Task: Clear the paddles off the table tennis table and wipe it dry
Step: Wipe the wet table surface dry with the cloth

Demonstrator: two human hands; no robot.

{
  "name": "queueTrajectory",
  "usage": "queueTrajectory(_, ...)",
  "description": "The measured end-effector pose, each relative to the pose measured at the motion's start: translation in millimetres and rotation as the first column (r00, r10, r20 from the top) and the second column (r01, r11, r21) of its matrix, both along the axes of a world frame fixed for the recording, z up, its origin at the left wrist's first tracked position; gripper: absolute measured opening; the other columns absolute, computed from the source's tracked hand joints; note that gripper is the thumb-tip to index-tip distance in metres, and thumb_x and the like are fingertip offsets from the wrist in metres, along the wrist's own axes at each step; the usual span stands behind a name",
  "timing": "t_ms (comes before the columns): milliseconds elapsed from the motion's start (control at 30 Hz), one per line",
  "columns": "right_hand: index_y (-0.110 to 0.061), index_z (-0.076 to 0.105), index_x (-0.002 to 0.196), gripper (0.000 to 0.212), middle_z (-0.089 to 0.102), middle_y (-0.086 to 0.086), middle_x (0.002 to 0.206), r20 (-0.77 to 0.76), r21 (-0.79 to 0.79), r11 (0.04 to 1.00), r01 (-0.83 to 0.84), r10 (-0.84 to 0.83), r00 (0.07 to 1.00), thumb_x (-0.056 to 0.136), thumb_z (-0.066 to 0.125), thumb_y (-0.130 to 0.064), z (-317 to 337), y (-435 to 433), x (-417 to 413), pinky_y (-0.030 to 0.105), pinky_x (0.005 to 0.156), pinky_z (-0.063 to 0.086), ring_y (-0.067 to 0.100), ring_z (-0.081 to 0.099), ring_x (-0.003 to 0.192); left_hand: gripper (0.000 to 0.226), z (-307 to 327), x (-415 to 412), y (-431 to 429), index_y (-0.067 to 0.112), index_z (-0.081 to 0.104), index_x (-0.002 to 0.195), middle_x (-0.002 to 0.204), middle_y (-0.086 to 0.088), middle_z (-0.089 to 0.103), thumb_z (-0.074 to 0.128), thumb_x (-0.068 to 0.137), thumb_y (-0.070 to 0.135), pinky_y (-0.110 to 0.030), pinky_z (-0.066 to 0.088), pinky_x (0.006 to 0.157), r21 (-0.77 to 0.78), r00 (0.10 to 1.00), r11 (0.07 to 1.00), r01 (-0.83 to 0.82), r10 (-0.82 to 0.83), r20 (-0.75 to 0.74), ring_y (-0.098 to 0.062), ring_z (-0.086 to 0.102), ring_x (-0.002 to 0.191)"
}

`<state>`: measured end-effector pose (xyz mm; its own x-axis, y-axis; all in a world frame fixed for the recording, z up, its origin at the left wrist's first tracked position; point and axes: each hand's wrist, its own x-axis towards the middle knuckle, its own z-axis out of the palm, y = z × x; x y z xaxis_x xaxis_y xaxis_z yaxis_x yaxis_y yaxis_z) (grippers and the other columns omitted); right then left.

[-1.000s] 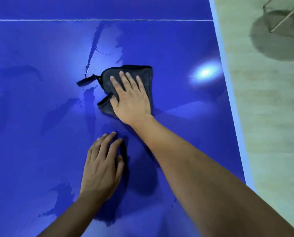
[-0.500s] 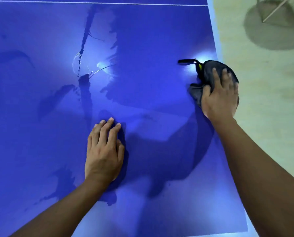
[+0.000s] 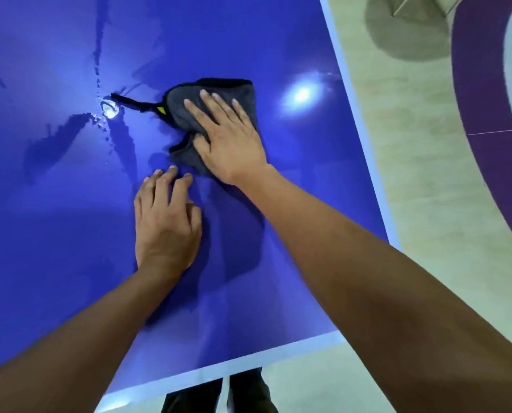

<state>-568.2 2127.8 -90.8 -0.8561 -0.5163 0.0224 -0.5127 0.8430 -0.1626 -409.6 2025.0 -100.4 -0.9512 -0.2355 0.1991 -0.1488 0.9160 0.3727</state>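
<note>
Flat on the blue counter (image 3: 55,234), the grey cloth (image 3: 178,113) lies nearer the right edge than the left and well in from the near edge. The right grip (image 3: 229,143) presses down on it, palm down and fingers straight and spread, not curled round it. A black strap (image 3: 131,102) trails from the cloth toward a glinting puddle (image 3: 109,110). Just beside the cloth's near corner, the left grip (image 3: 165,225) rests on bare counter with its fingers loosely bent, holding nothing.
</note>
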Motion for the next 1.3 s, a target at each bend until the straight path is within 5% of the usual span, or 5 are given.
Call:
queueTrajectory(267, -0.025, 0.031, 0.159, 0.068, 0.026, 0.011, 0.166, -0.002, -0.037, 0.889, 0.456, -0.457, 0.89, 0.094, 0.023, -0.045, 0.3, 213.7, 60.7, 0.045, 0.126, 0.011, 0.028, 0.023, 0.154, 0.044, 1.9, 4.1, -3.7, 0.009, 0.054, 0.136, 0.149, -0.014, 0.047, 0.041, 0.094, 0.017, -0.049, 0.028, 0.117, -0.039, 0.997, 0.999, 0.014, -0.012, 0.071, -0.039, 0.038, 0.141)
queueTrajectory(467, -0.023, 0.018, 0.163, 0.064, 0.012, 0.01, 0.17, 0.04, 0.012, 0.823, 0.567, -0.567, 0.823, 0.101, 0.026, -0.039, 4.8, 197.3, 71.2, 0.044, 0.128, 0.001, 0.025, 0.009, 0.157, 0.058, 14.9, 69.4, 13.1, 0.006, 0.034, 0.154, 0.162, -0.015, 0.031, 0.041, 0.097, 0.02, -0.048, 0.023, 0.122, -0.025, 0.997, 1.0, 0.017, -0.015, 0.073, -0.035, 0.027, 0.15)
queueTrajectory(867, -0.029, 0.033, 0.159, 0.065, 0.026, 0.003, 0.167, 0.013, -0.04, 0.991, -0.131, 0.131, 0.991, 0.095, 0.033, -0.04, 1.8, 19.8, 208.8, 0.039, 0.127, 0.007, 0.018, 0.022, 0.154, 0.058, -6.1, 251.4, 55.3, 0.003, 0.026, 0.158, 0.167, -0.013, 0.021, 0.031, 0.107, 0.03, -0.051, 0.02, 0.125, -0.118, 0.986, 0.992, 0.049, -0.029, 0.166, -0.029, 0.016, 0.156)
queueTrajectory(1133, -0.022, 0.037, 0.157, 0.065, 0.031, 0.014, 0.164, 0.004, -0.098, 0.896, 0.433, -0.435, 0.901, 0.094, 0.031, -0.037, -4.8, 255.9, 186.8, 0.047, 0.125, 0.015, 0.03, 0.028, 0.152, 0.058, -8.1, 252.2, 58.6, 0.005, 0.02, 0.16, 0.168, -0.011, 0.016, 0.028, 0.107, 0.028, -0.049, 0.014, 0.126, -0.143, 0.986, 0.988, 0.052, -0.028, 0.165, -0.027, 0.011, 0.157)
queueTrajectory(1300, -0.022, 0.029, 0.16, 0.065, 0.023, 0.012, 0.167, 0.04, -0.095, 0.812, 0.575, -0.574, 0.818, 0.097, 0.028, -0.036, -6.5, 239.6, 200.0, 0.047, 0.127, 0.008, 0.028, 0.019, 0.155, 0.058, -6.8, 253.1, 52.1, 0.005, 0.021, 0.16, 0.169, -0.011, 0.016, 0.03, 0.109, 0.03, -0.048, 0.013, 0.127, -0.077, 0.985, 0.995, 0.064, -0.05, 0.164, -0.026, 0.01, 0.157)
